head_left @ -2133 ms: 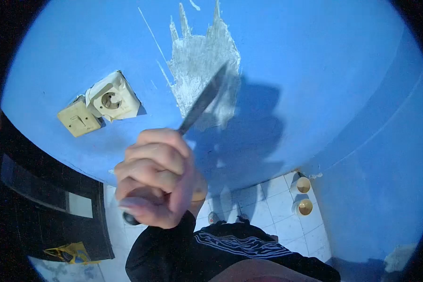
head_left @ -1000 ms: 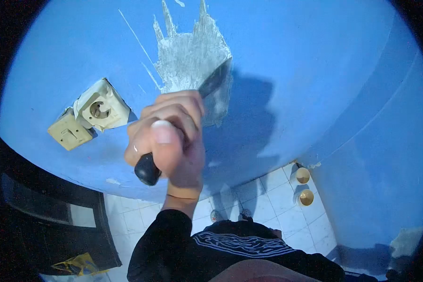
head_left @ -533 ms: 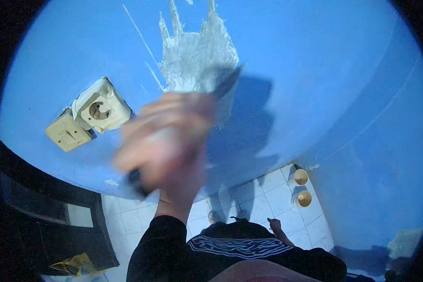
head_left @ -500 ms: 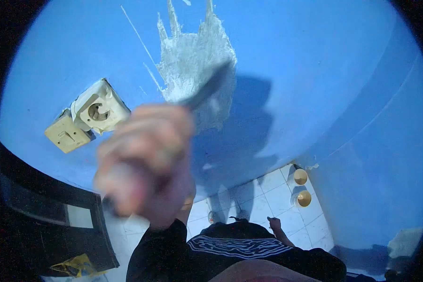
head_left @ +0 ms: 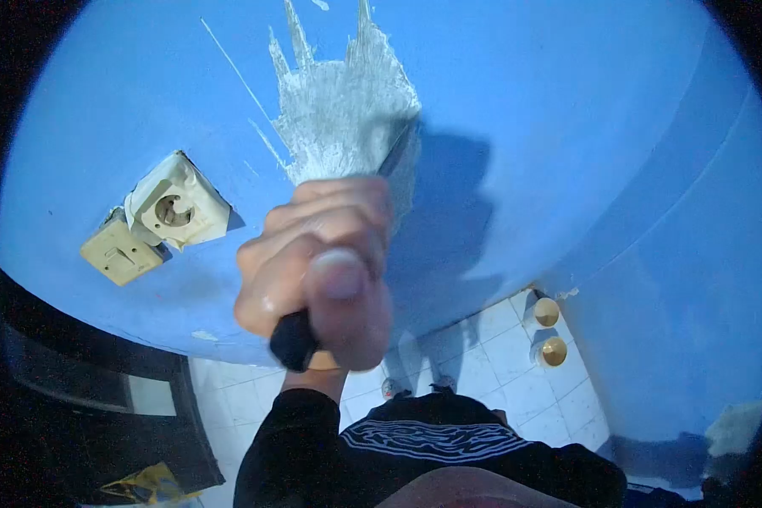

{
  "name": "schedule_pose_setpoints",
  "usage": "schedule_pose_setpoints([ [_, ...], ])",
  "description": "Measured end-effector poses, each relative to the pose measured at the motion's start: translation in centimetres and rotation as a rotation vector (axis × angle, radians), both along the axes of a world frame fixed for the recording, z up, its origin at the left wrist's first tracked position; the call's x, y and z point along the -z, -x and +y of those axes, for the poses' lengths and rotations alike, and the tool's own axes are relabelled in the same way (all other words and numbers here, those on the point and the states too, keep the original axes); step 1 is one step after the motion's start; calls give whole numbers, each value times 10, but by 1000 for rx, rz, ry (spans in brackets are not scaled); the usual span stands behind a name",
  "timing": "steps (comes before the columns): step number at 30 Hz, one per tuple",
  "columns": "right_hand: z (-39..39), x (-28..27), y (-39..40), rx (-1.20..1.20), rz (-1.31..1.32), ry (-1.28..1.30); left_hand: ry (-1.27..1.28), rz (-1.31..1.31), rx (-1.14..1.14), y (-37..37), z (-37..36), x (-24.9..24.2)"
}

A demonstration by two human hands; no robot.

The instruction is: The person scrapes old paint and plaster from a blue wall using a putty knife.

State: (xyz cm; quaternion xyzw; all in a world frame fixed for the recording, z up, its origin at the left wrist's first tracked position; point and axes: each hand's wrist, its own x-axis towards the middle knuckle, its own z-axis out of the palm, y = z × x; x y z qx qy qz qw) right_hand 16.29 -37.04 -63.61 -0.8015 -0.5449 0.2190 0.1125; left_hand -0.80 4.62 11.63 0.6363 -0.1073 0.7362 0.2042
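Note:
My left hand [head_left: 326,262] is a fist around a scraper, in front of the blue wall [head_left: 550,161]. The black handle end [head_left: 293,343] of the scraper sticks out below my fingers. Past my knuckles, part of its dark blade [head_left: 393,157] shows over a rough grey-white patch of filler [head_left: 334,106] on the wall. The rest of the tool is hidden in the fist. Only a sliver of my right hand [head_left: 501,416] shows at the edge of my black shirt [head_left: 440,415], its fingers hidden.
A loose socket [head_left: 182,212] and a switch [head_left: 120,252] jut from the wall at left. Two round containers [head_left: 547,312] [head_left: 552,351] stand on the white tiled floor [head_left: 529,398] near the corner. Dark furniture [head_left: 76,406] is at lower left, with a yellow item [head_left: 148,485].
My left hand has moved right with the scraper, and more of the black handle end shows. My right hand, seen low beside my body before, is now mostly hidden by the shirt.

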Motion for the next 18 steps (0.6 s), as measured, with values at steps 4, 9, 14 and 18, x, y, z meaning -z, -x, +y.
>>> schedule_pose_setpoints([
  [4, 6, 0, -2, -25, -23, 34, -158, -35, 453, 30, 7, -6],
  [9, 21, -5, -14, -65, -75, 90, 81, 176, -106, 17, 18, 56],
  [14, 63, -43, -22, 305, 212, -53, 168, 114, 81, -3, 2, 41],
  [18, 169, -216, -8, 460, 347, -419, -21, 54, 204, 22, -4, 39],
])
